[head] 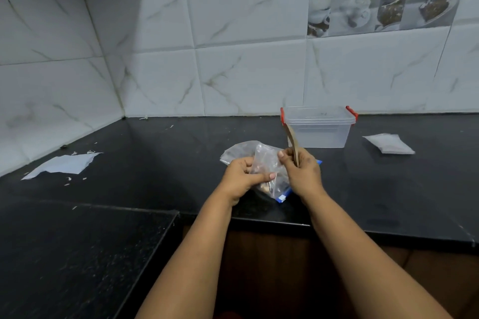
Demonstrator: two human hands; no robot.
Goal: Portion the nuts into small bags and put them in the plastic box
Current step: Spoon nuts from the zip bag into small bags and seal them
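A small clear bag [267,163] is held up between both hands over the black counter. My left hand [242,176] grips its left side, thumb across the front. My right hand [302,172] pinches the bag's right edge and also holds a flat brown wooden spoon [291,141] that points up and away. Under the hands lies a larger clear zip bag [278,190] with a blue strip and dark nuts inside, partly hidden. The clear plastic box [320,128] with red clips stands behind, lid on.
A flat stack of small clear bags [388,144] lies right of the box. Torn white paper [63,164] and scraps lie at the left on the black counter [168,163]. A lower black surface [77,254] sits front left. Tiled walls close the back and left.
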